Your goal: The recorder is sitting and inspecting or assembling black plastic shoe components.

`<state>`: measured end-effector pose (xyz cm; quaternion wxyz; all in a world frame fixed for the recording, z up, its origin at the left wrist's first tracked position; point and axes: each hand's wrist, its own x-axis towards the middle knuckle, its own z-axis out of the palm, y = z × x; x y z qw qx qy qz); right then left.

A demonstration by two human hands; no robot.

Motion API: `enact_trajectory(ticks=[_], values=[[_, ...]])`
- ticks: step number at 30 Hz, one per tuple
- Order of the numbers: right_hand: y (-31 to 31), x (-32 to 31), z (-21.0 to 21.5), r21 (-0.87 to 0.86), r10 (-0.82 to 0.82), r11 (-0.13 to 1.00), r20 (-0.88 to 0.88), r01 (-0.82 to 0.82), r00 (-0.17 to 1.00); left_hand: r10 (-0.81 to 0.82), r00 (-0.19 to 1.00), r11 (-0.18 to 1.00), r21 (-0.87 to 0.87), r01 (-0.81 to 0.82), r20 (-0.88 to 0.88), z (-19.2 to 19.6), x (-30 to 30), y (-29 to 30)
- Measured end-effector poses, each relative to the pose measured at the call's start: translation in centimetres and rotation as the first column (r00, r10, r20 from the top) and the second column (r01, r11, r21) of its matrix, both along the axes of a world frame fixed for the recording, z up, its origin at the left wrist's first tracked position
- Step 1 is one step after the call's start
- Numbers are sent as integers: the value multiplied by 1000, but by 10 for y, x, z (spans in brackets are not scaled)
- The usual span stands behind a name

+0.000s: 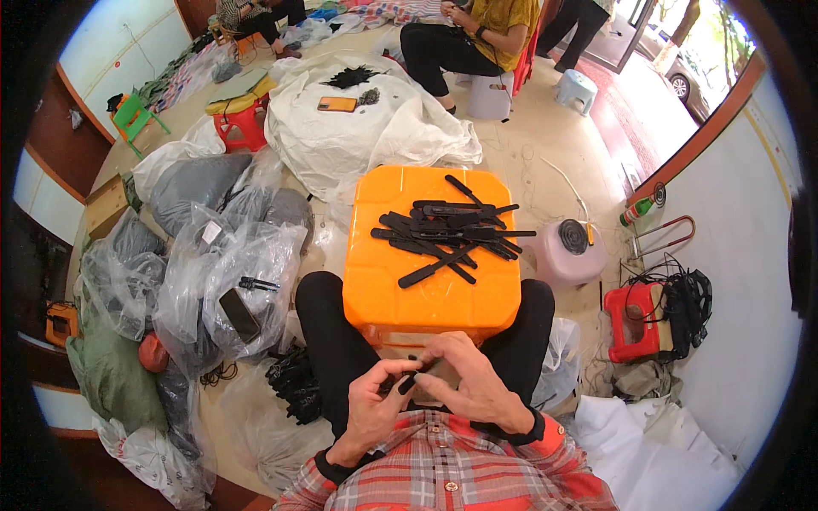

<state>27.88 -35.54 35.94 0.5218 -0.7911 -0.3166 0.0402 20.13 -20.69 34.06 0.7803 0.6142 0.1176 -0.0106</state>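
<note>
Several large things fill the frame, biggest first: a white sheet (341, 136) spread on the floor in the upper middle, carrying a heap of black pieces (351, 77) and an orange phone (337, 104). Clear plastic bags (230, 272) of grey material pile up at the left. At the centre stands an orange stool (400, 289), its top serving as a surface, gripped between the person's black-trousered knees. On that surface lies a loose pile of flat black strips (447, 234), crossing one another, toward its upper right part. To the right of the stool sit a pale round stool (569, 251) and, further right, a red stool (630, 324) with black cords (686, 307) beside it.

At the lower centre, just below the orange stool's near edge, both hands meet over the lap. The left hand (371, 409) has its fingers curled together, pinching 1 end of a small black strip (407, 383). The right hand (469, 383) covers the other end, its fingers closed around it. The strip is held clear of the surface, between the 2 hands.

At the top of the frame another person in a yellow shirt (503, 17) sits on a white stool (492, 94).
</note>
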Motion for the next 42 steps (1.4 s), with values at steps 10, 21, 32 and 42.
enact_trajectory(ticks=[10, 21, 32, 42], values=[[-12, 14, -13, -24, 305, 917, -600, -398, 739, -86, 996, 979, 189, 77, 37, 14, 5, 0], [-2, -12, -23, 372, 332, 928, -836, 5, 438, -163, 985, 963, -227, 145, -60, -21, 16, 13], [10, -18, -27, 418, 284, 899, -786, 134, 550, -154, 988, 976, -159, 151, -3, -27, 17, 19], [3, -17, -31, 444, 327, 794, -887, 416, 325, -125, 988, 961, -238, 142, 85, -42, 17, 11]])
